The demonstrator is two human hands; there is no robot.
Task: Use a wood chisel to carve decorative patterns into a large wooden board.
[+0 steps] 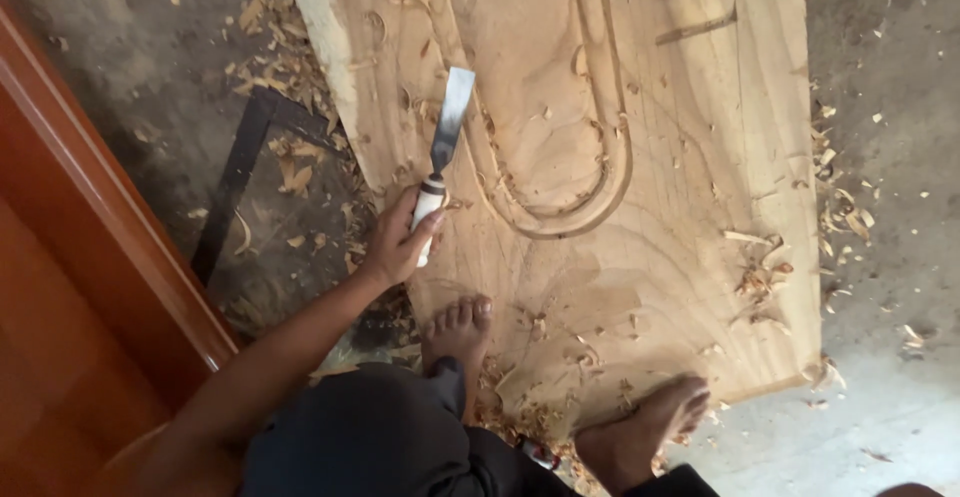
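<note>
My left hand point(400, 242) grips the white handle of a wide flat chisel point(449, 122). Its steel blade points up and away, lying over the left part of a large pale wooden panel point(680, 207). The panel lies flat on the floor and has a carved U-shaped groove point(590, 212) in its middle. Both my bare feet rest at the panel's near edge, one point(460, 327) below the hand, the other point(645, 427) at the lower right. My right hand is out of view.
Wood shavings point(285, 67) litter the grey concrete floor point(890, 257) on both sides of the panel. A dark metal frame piece point(235, 182) lies on the floor left of the panel. A reddish-brown wooden door or board point(70, 287) fills the left edge.
</note>
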